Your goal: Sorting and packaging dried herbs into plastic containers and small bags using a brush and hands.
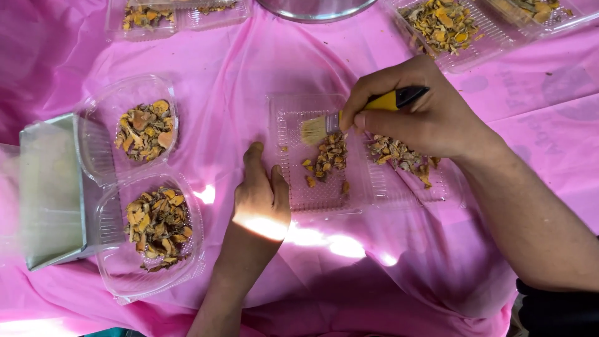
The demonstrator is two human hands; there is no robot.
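Note:
My right hand grips a small brush with a yellow and black handle. Its pale bristles touch the left half of an open clear plastic clamshell tray on the pink cloth. Dried orange-brown pieces lie in that half. A second heap of dried pieces lies in the tray's right half, partly under my right hand. My left hand rests flat on the cloth, with its fingertips against the tray's left edge, holding nothing.
An open clear clamshell at the left holds dried pieces in both halves and leans on a metal box. More filled trays sit at the back right and a tray at the back left. A metal bowl rim shows at top centre.

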